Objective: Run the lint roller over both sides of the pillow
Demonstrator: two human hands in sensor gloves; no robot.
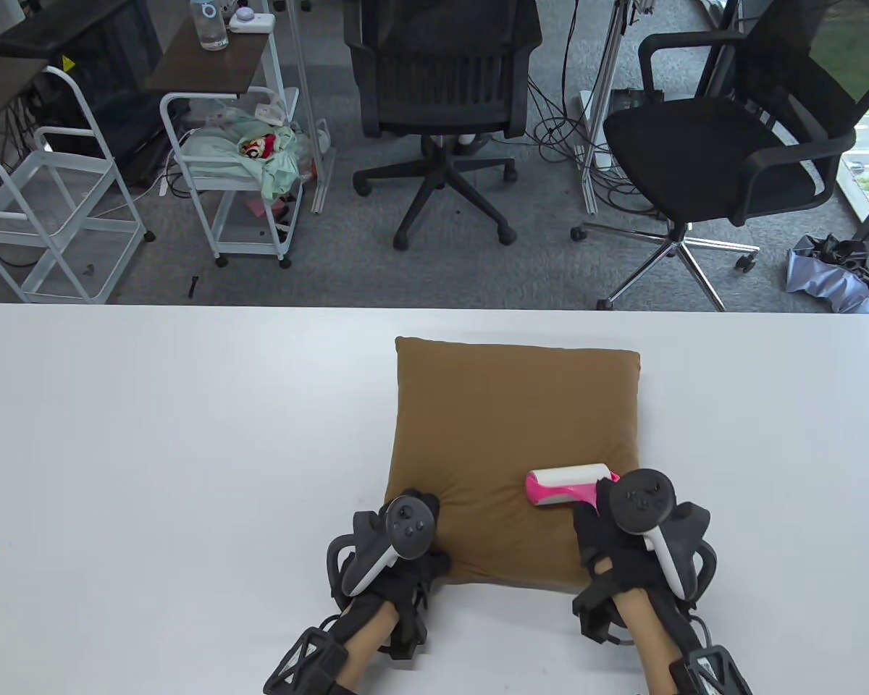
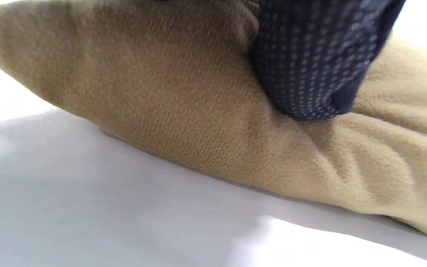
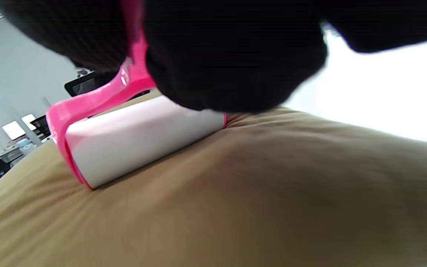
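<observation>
Nearest the camera, left hand (image 1: 398,539) pressing fingers (image 2: 310,66) into the near-left corner of the pillow (image 1: 507,434), apparently to pin it against the table (image 1: 152,449). Just right of it, right hand (image 1: 626,532) wrapped around the pink handle of the lint roller (image 1: 568,485), white roll lying flat on the fabric beyond the knuckles, presumably mid-stroke on the upper side. Farther off, office chairs (image 1: 442,108).

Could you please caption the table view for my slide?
Left hand steadies brown pillow while right hand rolls pink lint roller.
</observation>
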